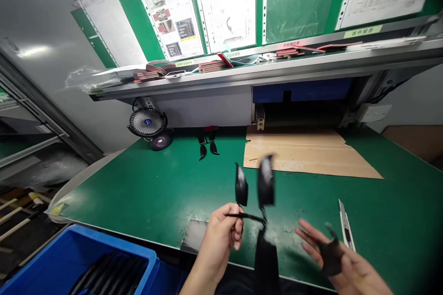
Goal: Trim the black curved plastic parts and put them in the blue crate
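My left hand (225, 227) is closed, pinching the thin runner of a black moulded plastic sprue (266, 186) above the table's front edge. Curved, blade-shaped pieces stick up from this sprue, and a broader black part hangs below it. To the right, my right hand (341, 258) is blurred, its fingers stretched towards the sprue but apart from it. A dark plastic piece (331, 254) lies across those fingers near the thumb; motion smears its exact shape. Just beyond this hand a utility knife (346, 225) rests on the green table (155, 189).
Farther back lie another black sprue (208, 144), a small fan (148, 122) and a cardboard sheet (304, 152). A blue bin (148, 258) with black parts stands at the lower left. Overhead runs a shelf (207, 80) bearing small red-edged stacks.
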Demonstrator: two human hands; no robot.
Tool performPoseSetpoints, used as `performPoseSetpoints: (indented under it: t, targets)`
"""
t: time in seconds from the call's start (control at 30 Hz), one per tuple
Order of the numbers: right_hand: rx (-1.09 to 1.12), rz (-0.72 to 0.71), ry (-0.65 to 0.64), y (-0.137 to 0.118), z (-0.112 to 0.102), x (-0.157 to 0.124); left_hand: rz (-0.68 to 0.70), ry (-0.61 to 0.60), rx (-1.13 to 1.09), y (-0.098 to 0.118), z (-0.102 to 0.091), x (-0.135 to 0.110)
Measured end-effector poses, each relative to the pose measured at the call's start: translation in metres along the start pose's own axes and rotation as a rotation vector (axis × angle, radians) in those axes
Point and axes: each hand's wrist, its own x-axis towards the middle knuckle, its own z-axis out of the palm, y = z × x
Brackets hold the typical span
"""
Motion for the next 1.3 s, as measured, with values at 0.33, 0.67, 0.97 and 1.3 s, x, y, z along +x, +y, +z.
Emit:
performPoseSetpoints:
  t: [0.33, 0.67, 0.97, 1.3]
  targets:
    - [-0.326, -0.076, -0.165, -0.067, 0.025, 0.014, 0.016, -0.030, 0.584, -0.003, 0.006, -0.014]
    - [0.383, 0.366, 0.032, -0.012, 0.036, 0.044, 1.561, -0.306, 1.468, 0.023, 0.018, -0.040]
    - [-0.380, 0.094, 0.231, -0.036, 0.004, 0.088, 1.222, -0.202, 0.996, 0.003, -0.011, -0.022]
    - [-1.088, -0.082, 0.420, -0.007, 0.001, 0.115, 0.011, 0.081, 0.055, -0.008, -0.020, -0.004]
